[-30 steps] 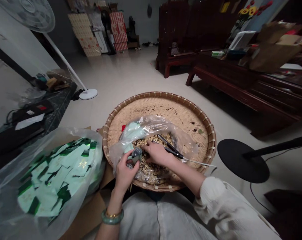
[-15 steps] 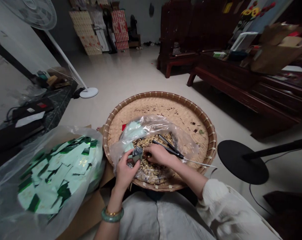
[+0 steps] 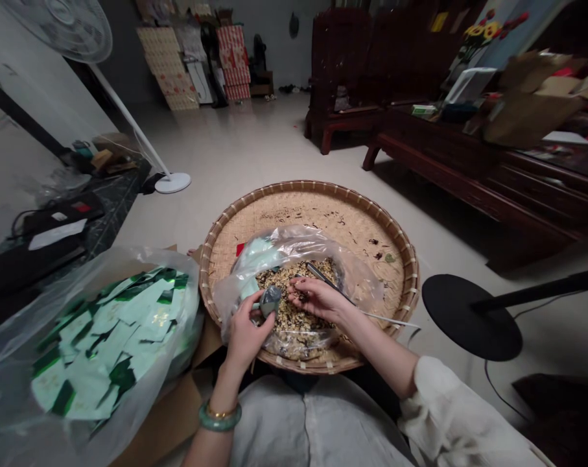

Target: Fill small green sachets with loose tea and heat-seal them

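Loose mix (image 3: 296, 324) in bag (image 3: 301, 235), left hand (image 3: 245, 327) gripping pouch (image 3: 271, 301), right hand (image 3: 323, 302) half-curled around some

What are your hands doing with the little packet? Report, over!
Left hand: gripping small grey packet. Right hand: half-curled at loose dried mix, grip unclear. Dark tool beside right hand, partly hidden, perhaps in the way.

Clothing (image 3: 277, 425) is pale, with a loose cream sleeve (image 3: 456, 408), gold bangle (image 3: 220, 414) and green bangle (image 3: 220, 425).
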A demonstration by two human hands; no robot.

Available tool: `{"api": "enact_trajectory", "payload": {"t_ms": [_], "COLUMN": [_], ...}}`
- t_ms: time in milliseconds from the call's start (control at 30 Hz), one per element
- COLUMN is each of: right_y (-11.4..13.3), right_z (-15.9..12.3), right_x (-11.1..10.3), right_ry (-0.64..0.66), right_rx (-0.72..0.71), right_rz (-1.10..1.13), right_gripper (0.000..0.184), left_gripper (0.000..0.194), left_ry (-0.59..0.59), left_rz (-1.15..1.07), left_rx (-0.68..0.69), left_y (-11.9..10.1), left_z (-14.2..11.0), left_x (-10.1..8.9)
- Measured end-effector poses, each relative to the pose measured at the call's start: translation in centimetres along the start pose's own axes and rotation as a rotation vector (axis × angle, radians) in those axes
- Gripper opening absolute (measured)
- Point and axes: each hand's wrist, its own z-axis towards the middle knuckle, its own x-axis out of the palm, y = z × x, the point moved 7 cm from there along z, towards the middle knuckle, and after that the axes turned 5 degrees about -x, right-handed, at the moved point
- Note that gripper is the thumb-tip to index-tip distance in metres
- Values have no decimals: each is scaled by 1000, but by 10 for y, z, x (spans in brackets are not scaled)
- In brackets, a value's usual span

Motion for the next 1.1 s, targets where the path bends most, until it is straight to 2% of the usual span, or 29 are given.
{"api": "enact_trajectory", "payload": {"t_ms": [100,233,433,633,767,1000,1100], "right_y": [10,29,50,54,50,54,60], "right_z": [-8,-16,-23,-30,-31,-38,-40], "right_x": [6,16,33,42,43,62,58], "right_ry": [-17,-8,-50,-142,-169,29,46], "right_rx": [-5,-79,-387,-602,-631,-595,-579], "right_rz": [153,191,106,-74,-158,-227,-197], "right_gripper": [7,29,37,39,44,52,49], "left_gripper": [41,39,40,41,43,45,45], "left_ry": [19,30,-2,-32,-42,-51,-42], "left_rz": [11,26,105,133,116,95,90], "left_rx": [23,87,177,152,149,142,147], "left_y": [-2,-11,-29,-31,-29,-27,-27], "left_z": [1,4,4,5,4,4,5], "left_x": [3,9,21,26,26,27,26]}}
